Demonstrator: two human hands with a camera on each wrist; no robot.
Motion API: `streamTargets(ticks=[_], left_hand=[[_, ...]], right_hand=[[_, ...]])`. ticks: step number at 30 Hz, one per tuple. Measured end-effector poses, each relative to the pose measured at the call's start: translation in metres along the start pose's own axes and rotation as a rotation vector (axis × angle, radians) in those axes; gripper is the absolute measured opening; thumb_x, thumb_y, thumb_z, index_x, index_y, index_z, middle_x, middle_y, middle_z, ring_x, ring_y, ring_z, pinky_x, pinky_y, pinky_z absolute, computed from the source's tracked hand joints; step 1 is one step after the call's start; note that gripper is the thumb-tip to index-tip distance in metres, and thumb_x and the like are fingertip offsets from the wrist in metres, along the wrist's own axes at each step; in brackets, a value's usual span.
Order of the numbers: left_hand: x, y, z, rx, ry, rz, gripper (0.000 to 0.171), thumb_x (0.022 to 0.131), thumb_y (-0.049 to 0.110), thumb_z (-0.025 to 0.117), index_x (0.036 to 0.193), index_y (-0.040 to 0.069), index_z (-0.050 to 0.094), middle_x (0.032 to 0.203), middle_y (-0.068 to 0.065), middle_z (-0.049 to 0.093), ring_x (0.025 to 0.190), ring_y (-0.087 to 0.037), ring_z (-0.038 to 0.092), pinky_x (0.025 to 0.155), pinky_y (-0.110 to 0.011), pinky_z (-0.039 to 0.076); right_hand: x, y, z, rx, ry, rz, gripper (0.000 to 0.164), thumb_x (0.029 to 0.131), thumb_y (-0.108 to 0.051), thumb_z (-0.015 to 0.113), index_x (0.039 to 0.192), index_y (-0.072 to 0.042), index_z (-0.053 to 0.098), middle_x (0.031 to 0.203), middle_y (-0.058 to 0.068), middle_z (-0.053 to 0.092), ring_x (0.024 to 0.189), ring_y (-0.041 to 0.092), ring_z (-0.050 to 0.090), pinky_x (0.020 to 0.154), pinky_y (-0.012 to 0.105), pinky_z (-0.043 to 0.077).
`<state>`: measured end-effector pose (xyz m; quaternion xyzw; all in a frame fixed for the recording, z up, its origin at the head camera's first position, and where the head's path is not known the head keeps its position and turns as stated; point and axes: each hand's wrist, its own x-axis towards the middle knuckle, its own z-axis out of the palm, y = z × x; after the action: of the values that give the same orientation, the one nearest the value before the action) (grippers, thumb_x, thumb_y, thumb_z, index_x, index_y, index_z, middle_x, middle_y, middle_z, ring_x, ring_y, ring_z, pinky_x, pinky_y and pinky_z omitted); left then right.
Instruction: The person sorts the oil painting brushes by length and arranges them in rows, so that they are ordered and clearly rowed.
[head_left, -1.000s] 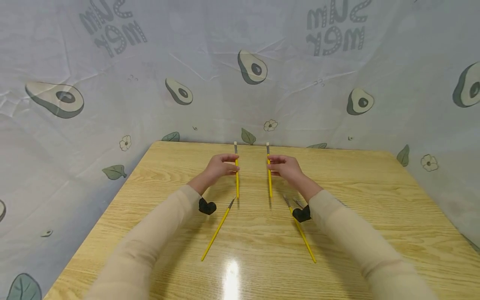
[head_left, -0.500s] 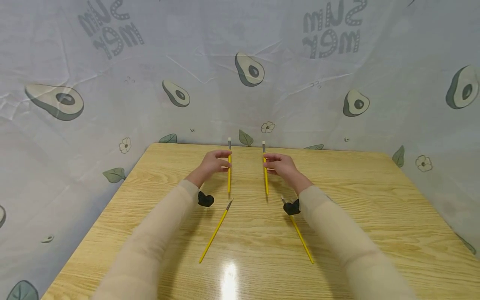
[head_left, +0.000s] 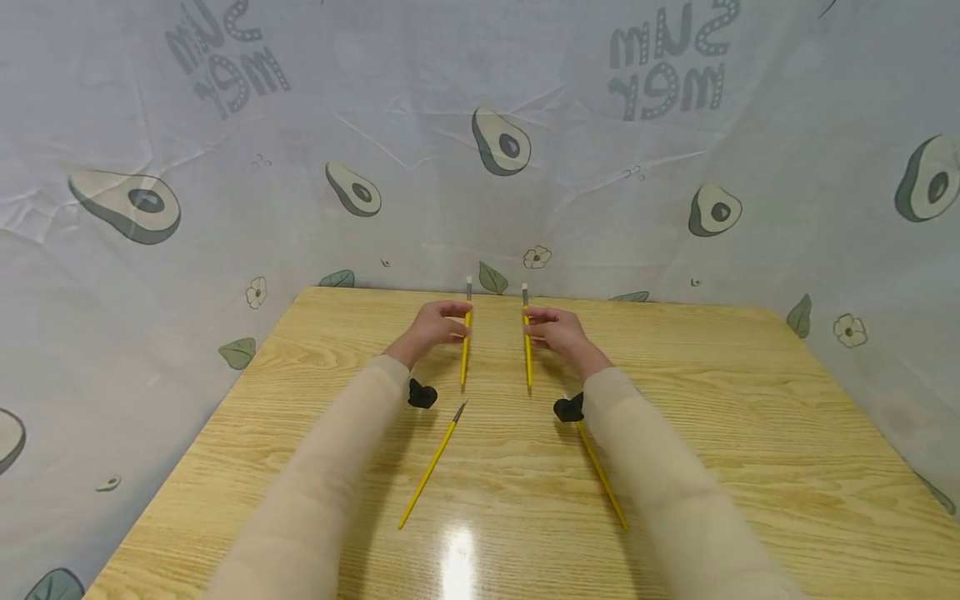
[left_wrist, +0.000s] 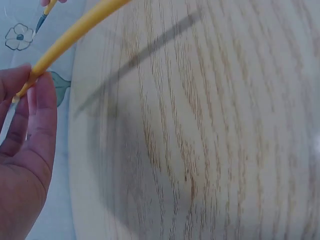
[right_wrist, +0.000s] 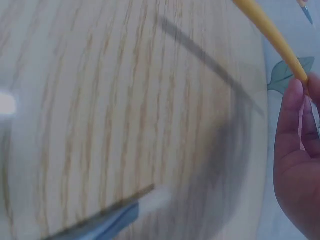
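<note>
My left hand (head_left: 438,323) pinches a yellow-handled paintbrush (head_left: 464,358) between thumb and fingertips. Its pale bristles point toward the back of the table, and its handle end points at me. To the right, my right hand (head_left: 561,331) pinches a matching paintbrush (head_left: 528,362) the same way. A narrow gap separates the two brushes, which run roughly side by side. Each wrist view shows a yellow handle, held by the left hand (left_wrist: 27,145) and the right hand (right_wrist: 300,150), raised above the wood with its shadow below.
On the wooden table (head_left: 750,417) a thin paintbrush (head_left: 431,471) lies slanted at centre left. Another paintbrush (head_left: 602,479) lies at centre right, its tip hidden by the right wrist. Behind the table hangs a printed cloth (head_left: 420,100). Part of a blurred dark and blue object (right_wrist: 117,220) shows near the right wrist.
Both hands have moved slightly toward the back edge since a second ago. Over the last half second the two held paintbrushes have come nearer each other, and the left one has tilted a little.
</note>
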<state>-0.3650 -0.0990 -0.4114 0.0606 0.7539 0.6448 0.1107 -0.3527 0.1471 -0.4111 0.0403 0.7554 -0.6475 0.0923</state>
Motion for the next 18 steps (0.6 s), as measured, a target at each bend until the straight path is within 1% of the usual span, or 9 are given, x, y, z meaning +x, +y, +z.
streamTargets(ticks=[6,9,12,18], left_hand=[[0.007,-0.003,-0.005,0.013,-0.05,0.016,0.051,0.086,-0.009,0.067,0.135,-0.001,0.055,0.13,-0.019,0.053,0.102,-0.029,0.062,0.083,-0.036,0.056],[0.011,-0.005,-0.003,0.029,-0.077,0.037,0.05,0.086,-0.008,0.068,0.135,-0.002,0.055,0.128,-0.019,0.053,0.098,-0.027,0.063,0.082,-0.035,0.056],[0.016,-0.008,0.0,0.043,-0.102,0.052,0.049,0.087,-0.008,0.067,0.134,-0.003,0.055,0.127,-0.021,0.053,0.094,-0.025,0.063,0.08,-0.034,0.057],[0.027,-0.014,0.006,0.087,-0.121,0.048,0.049,0.087,-0.006,0.068,0.134,-0.001,0.056,0.122,-0.018,0.055,0.092,-0.026,0.064,0.08,-0.034,0.057]], right_hand=[[0.007,0.004,0.005,0.011,-0.02,-0.007,0.043,0.094,-0.001,0.062,0.137,-0.003,0.055,0.125,0.016,0.054,0.092,0.016,0.06,0.089,0.036,0.053],[0.01,0.006,0.007,0.014,-0.02,-0.015,0.043,0.094,-0.001,0.063,0.136,-0.002,0.056,0.123,0.015,0.055,0.09,0.015,0.06,0.086,0.033,0.054],[0.014,0.009,0.009,0.021,-0.005,-0.011,0.042,0.092,0.0,0.064,0.134,-0.003,0.059,0.117,0.012,0.057,0.088,0.014,0.059,0.079,0.028,0.056],[0.019,0.013,0.014,0.031,0.007,-0.004,0.041,0.091,0.001,0.065,0.132,-0.004,0.06,0.115,0.011,0.058,0.087,0.014,0.059,0.071,0.022,0.055]])
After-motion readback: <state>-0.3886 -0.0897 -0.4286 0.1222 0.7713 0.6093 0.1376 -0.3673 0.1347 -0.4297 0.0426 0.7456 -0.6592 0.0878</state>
